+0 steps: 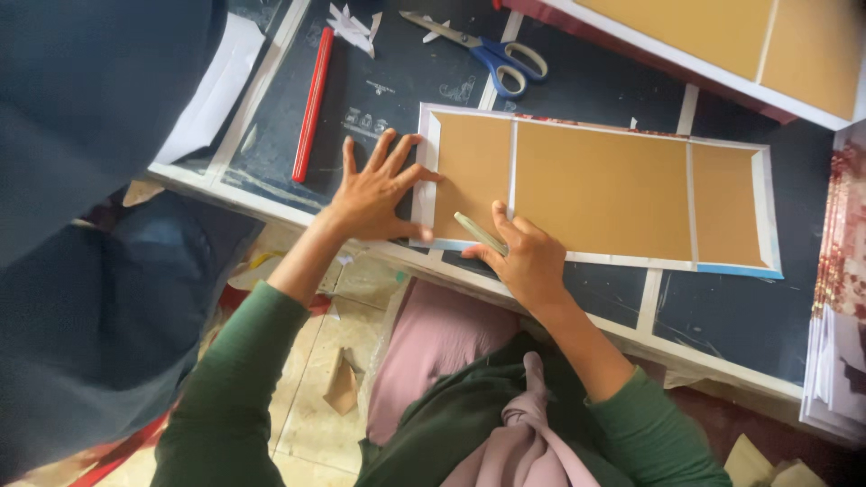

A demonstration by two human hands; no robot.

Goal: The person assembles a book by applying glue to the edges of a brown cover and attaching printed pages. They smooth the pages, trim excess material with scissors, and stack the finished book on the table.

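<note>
A long brown cardboard cover point(595, 185), made of three panels on white paper, lies flat on the dark work table point(577, 86). My left hand point(374, 194) is spread flat with fingers apart, pressing on the table and the cover's left edge. My right hand point(528, 257) rests on the cover's near edge and grips a pale green flat folding tool point(478, 233), its tip pointing left along the paper border.
Blue-handled scissors point(492, 50) and a red stick point(312, 104) lie at the back left with white paper scraps point(354, 27). Another covered board point(722, 36) sits at back right, a stack of printed sheets point(839, 289) at right. A person in dark blue point(90, 180) stands left.
</note>
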